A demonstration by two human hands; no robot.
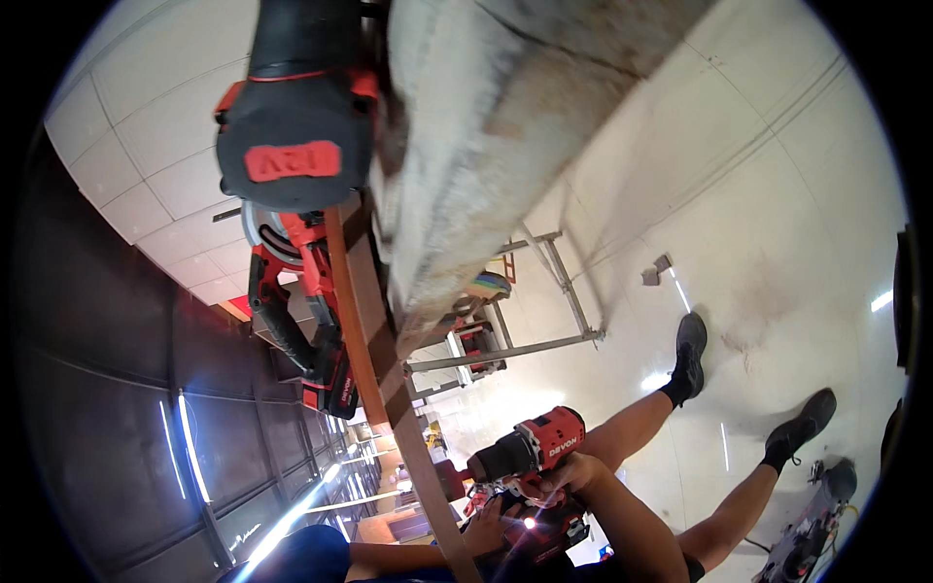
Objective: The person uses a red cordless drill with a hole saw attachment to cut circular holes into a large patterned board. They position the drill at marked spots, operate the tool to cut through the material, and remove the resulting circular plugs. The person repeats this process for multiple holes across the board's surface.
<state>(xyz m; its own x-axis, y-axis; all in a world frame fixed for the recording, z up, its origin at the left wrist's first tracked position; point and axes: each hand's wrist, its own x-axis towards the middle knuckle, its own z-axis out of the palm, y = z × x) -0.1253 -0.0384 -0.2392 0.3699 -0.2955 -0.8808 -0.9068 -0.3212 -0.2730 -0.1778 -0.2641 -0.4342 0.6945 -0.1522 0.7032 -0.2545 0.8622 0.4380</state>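
And here it is, low in the picture: the drill, red-bodied with a black nose, held out in front of the person, its front end toward a brown strip running down past it. The right hand, arm bent in from the lower right, has its grip wrapped on the drill, fingers curled just under the red body. Over to the left hand: in it comes from the left, below a blue sleeve, right up beside the drill's lower part, but whether its grip is clenched or released I cannot tell, with the strip and the tool crowding it. A small light glares between the two hands!

Up top, big and close, a black-and-red tool shows its blunt dark end, and just below it a circular saw, red and black, sits against the strip's left side. A long, pale, stained slab slants across the upper middle, a dark crack near its top. Beyond it, a grey metal frame stands on the pale tiled floor, and out to the right, two legs end in dark shoes, well apart from each other.
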